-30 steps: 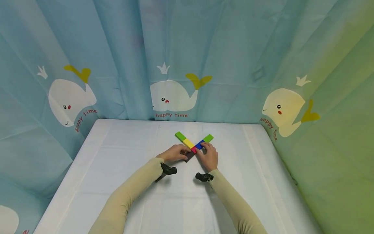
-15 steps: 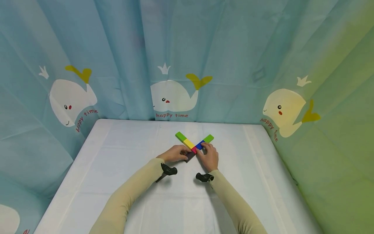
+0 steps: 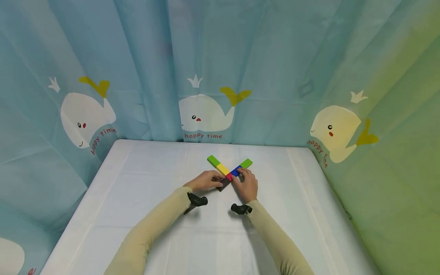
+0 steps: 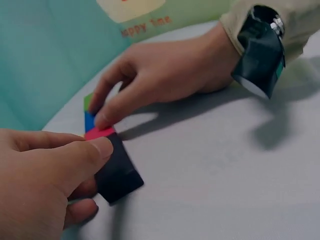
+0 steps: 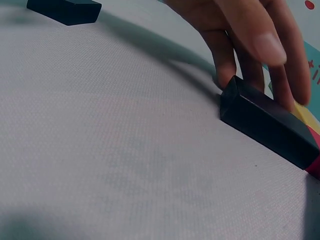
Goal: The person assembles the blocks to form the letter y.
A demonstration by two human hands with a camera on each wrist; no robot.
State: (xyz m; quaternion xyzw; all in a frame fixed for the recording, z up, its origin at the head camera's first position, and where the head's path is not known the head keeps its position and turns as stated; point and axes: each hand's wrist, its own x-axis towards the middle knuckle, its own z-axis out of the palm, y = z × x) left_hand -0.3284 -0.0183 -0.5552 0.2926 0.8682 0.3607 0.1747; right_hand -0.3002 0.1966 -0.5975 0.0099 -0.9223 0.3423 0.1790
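In the head view, coloured blocks form a cross-like shape on the white table. A green block (image 3: 213, 160) and a yellow block (image 3: 223, 169) run from the upper left to a red block (image 3: 228, 176). A blue block (image 3: 235, 171) and another green block (image 3: 246, 163) extend to the upper right. My left hand (image 3: 205, 180) holds the black block (image 4: 119, 175) below the red one, thumb at its upper edge and fingers on its far side. My right hand (image 3: 246, 186) pinches the blue block between thumb and finger, its thumb tip right beside the red block.
Both wrists carry black cameras, the left one (image 3: 197, 199) and the right one (image 3: 241, 209) hanging low above the white table (image 3: 144, 164). A blue-green curtain (image 3: 275, 76) with printed whales surrounds the table's back and sides.
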